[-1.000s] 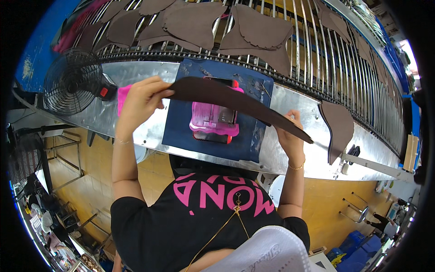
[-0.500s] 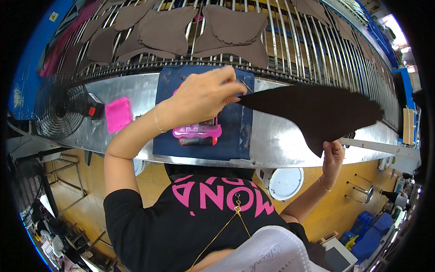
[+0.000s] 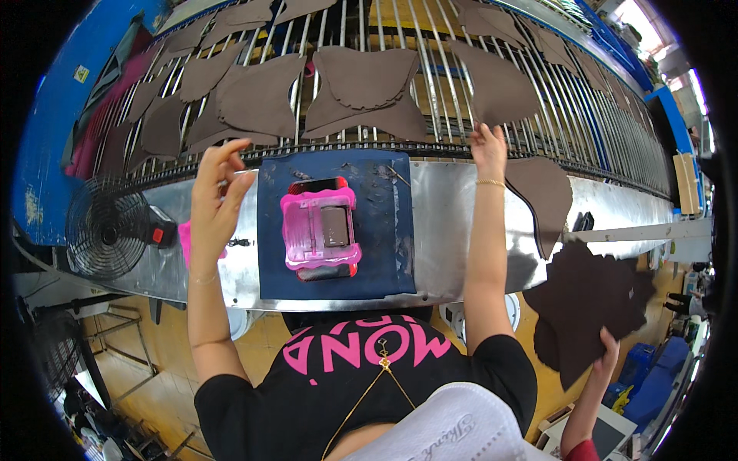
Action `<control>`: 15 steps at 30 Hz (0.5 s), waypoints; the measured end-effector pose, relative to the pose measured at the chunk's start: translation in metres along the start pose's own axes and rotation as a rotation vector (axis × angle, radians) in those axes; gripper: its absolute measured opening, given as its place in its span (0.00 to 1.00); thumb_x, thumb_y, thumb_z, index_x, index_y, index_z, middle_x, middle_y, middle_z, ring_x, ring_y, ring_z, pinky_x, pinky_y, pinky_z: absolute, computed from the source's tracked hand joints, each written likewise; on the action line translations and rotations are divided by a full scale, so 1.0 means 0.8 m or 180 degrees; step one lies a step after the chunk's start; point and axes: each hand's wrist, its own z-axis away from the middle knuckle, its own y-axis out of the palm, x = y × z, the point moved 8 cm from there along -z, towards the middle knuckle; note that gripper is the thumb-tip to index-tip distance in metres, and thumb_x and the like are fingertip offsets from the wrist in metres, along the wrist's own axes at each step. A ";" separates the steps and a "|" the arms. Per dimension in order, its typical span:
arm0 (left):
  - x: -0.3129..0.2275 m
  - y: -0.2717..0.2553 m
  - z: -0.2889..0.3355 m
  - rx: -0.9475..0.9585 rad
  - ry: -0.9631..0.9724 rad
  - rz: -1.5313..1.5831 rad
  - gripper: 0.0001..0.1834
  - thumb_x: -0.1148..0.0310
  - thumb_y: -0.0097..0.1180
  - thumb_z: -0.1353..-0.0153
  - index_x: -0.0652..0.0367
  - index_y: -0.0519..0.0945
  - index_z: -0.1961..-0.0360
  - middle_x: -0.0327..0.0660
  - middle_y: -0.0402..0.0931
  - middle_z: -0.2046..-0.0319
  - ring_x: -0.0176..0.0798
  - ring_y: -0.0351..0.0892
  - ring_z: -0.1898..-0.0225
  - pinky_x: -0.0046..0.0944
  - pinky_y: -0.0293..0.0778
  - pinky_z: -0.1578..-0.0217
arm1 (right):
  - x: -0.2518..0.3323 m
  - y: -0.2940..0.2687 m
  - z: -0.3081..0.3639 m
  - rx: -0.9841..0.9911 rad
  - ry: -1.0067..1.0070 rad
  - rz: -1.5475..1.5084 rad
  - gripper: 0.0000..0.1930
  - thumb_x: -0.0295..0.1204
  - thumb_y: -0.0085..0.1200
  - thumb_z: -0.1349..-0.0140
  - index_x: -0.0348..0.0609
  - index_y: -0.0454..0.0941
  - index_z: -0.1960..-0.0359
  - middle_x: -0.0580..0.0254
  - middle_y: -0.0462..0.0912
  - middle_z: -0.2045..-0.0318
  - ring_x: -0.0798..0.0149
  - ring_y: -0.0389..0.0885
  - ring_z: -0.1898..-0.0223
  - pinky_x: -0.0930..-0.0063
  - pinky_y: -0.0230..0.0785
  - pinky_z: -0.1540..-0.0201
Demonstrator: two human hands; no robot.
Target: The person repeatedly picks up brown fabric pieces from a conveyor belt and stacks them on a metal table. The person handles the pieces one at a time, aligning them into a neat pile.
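Observation:
A flat brown cut-out piece [image 3: 503, 91], leather-like, lies over the metal bars of the conveyor with its near corner at the fingertips of my right hand [image 3: 489, 150]. Those fingers are pinched on that corner. My left hand [image 3: 219, 192] is raised over the bench's far edge, left of the blue mat, its fingers apart and holding nothing. Between my arms, a pink tray-like holder [image 3: 304, 229] sits on the blue mat [image 3: 388, 253], with a small dark brown block [image 3: 335, 227] inside it. Another brown piece [image 3: 542, 198] rests at the bench's right part.
Several brown pieces [image 3: 365, 77] cover the conveyor bars. A black fan [image 3: 108, 227] stands at the left of the metal bench [image 3: 446, 223]. At lower right a co-worker's hand [image 3: 607, 349] holds a bundle of dark brown pieces [image 3: 592, 311]. A pale bar [image 3: 638, 232] juts in from the right.
The dark piece both hands stretched between them now appears on the conveyor. My left hand let go and moved left; my right moved forward. A co-worker's hand with a bundle came in.

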 end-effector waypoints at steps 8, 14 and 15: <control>0.033 -0.042 0.025 -0.0159 -0.0260 -0.0063 0.20 0.74 0.53 0.37 0.57 0.70 0.43 0.31 0.65 0.63 0.20 0.59 0.72 0.21 0.56 0.74 | -0.039 0.006 -0.020 -0.0495 0.0307 0.0890 0.14 0.40 0.58 0.39 0.45 0.69 0.64 0.63 0.77 0.82 0.73 0.72 0.86 0.80 0.64 0.85; 0.060 -0.032 0.024 0.0014 -0.0459 0.0524 0.20 0.71 0.53 0.35 0.58 0.68 0.42 0.30 0.66 0.63 0.19 0.55 0.75 0.20 0.50 0.79 | -0.020 0.109 0.169 0.0405 0.0197 0.1439 0.11 0.38 0.58 0.37 0.46 0.71 0.67 0.68 0.75 0.83 0.78 0.68 0.87 0.86 0.60 0.84; 0.061 -0.026 0.020 0.0061 -0.0498 0.0566 0.20 0.71 0.53 0.35 0.58 0.68 0.42 0.30 0.66 0.62 0.19 0.55 0.75 0.20 0.50 0.79 | -0.011 0.120 0.195 0.0598 0.0135 0.1593 0.11 0.37 0.57 0.37 0.45 0.72 0.66 0.68 0.75 0.82 0.78 0.68 0.87 0.86 0.61 0.83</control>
